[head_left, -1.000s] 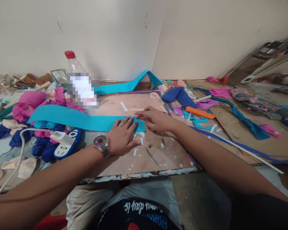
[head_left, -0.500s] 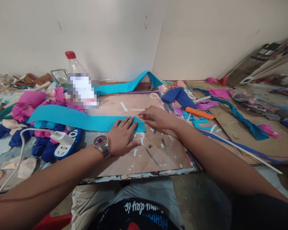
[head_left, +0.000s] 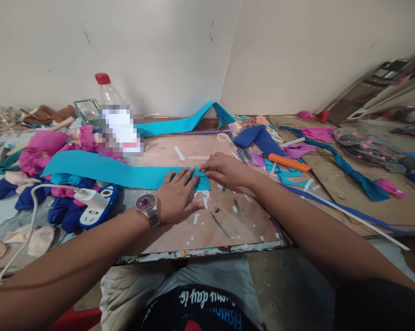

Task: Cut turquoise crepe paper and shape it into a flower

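A long turquoise strip point(head_left: 138, 176) of paper or thin cloth lies across the work board, its left part arching over a pile of pieces. My left hand point(head_left: 178, 195) rests flat on it near its right end, fingers spread, thumb on the board. At the strip's upper right corner, my right hand point(head_left: 226, 170) has its fingertips drawn together on the edge, where the corner looks slightly turned. Its fingers partly hide that corner. Small white scraps point(head_left: 196, 219) lie just in front of the left hand.
An orange cutter point(head_left: 288, 162) lies to the right among scraps, near a thin white stick point(head_left: 359, 221). A tape roll point(head_left: 222, 137) sits behind. On the left are a power strip point(head_left: 95, 214), a red-capped bottle point(head_left: 107, 89) and bunched pink pieces point(head_left: 45, 145).
My right hand's fingers have come down and closed at the strip's right corner. The left hand stays pressed on the strip.
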Demonstrator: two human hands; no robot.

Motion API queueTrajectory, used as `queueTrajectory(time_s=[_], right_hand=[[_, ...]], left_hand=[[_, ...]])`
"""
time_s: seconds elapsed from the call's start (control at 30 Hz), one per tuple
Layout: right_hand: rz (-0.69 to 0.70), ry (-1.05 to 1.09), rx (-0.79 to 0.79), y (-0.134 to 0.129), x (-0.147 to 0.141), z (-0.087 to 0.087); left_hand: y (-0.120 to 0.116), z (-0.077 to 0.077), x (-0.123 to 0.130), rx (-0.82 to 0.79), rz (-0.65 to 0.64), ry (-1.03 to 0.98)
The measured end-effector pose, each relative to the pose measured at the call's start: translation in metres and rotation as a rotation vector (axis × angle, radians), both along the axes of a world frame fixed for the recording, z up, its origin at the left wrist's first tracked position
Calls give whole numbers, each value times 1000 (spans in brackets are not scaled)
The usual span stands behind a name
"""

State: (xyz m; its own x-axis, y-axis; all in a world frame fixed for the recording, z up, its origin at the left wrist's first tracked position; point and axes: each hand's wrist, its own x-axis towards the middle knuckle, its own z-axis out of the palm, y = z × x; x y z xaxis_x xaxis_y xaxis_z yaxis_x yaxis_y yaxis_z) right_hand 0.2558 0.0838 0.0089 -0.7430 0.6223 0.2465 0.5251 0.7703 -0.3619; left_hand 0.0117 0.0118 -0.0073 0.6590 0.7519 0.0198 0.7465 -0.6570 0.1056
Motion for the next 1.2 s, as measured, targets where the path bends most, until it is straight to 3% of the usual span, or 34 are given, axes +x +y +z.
queueTrajectory(time_s=[0.17,1.2], right_hand=[[68,25,-12,1,-2,-2],[26,65,-74,-4,-4,-5]], left_hand=[[-1,1,0,-7,7,-17],[1,3,-3,23,27,-73]])
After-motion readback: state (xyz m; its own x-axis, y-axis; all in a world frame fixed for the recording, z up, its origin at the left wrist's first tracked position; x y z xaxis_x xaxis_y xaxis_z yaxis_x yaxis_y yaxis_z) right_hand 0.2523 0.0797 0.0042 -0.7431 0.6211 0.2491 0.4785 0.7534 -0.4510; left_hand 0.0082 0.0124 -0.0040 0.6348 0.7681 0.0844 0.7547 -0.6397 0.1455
